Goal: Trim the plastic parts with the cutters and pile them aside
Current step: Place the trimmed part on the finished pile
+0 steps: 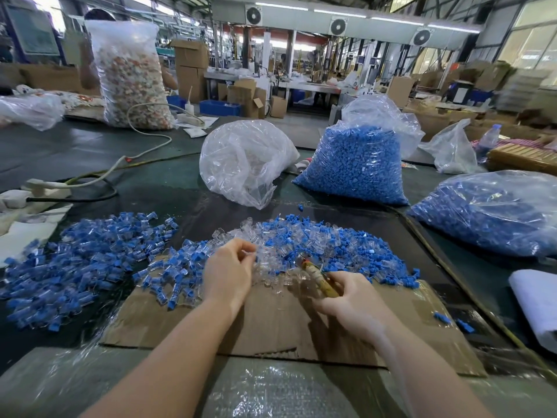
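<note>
Clearly the left hand point(230, 268) has its fingers curled around one small clear plastic part point(249, 254), pinched at the fingertips just above the heap. The right hand point(346, 300) is clenched around the cutters point(316, 274) by their yellowish handles, tips pointing toward the left hand; whether the blades are apart I cannot tell. Such a part looks very light, stiff and a little slippery, so I think it is best taken by its body with the fingertips, leaving the edge to be trimmed free. Under both hands lies the mixed pile of blue and clear parts point(316, 239) on a cardboard sheet point(271, 324). To the left, a little apart, sits a second pile point(84, 254). Behind them stand a clear bag point(244, 164) and a bag of blue pieces point(358, 167).
</note>
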Motion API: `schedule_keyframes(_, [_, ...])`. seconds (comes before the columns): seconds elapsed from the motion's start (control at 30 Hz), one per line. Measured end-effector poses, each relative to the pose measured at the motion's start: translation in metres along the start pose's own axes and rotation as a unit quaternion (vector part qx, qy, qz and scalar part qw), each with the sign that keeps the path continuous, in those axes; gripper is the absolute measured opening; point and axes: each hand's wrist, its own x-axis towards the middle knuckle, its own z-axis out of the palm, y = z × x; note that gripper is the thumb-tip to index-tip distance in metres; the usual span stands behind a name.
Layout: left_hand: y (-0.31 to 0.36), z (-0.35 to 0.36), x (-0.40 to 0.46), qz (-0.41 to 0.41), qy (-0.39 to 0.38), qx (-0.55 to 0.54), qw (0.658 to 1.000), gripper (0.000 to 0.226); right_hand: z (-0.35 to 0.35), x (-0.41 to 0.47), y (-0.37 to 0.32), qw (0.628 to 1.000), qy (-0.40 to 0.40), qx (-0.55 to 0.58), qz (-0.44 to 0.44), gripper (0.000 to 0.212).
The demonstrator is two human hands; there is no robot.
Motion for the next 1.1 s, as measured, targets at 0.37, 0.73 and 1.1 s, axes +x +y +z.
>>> schedule_keyframes(0.37, [-0.037, -0.024, 0.019, 0.09, 0.059, 0.288, 0.951, 0.027, 0.019, 0.011, 0.029, 0.951, 0.125, -0.281, -0.031, 0.067])
schedule_keyframes(0.73, [-0.006, 0.025, -0.02, 0.157, -0.095, 0.112, 0.977, 0.025, -0.005, 0.031, 0.057, 0.931, 0.24, -0.275, -0.011, 0.035])
schedule_keyframes(1.1, [-0.01, 0.047, -0.031, 0.177, -0.104, 0.14, 0.969, 0.034, -0.019, 0.037, 0.069, 0.924, 0.216, -0.316, -0.016, 0.016])
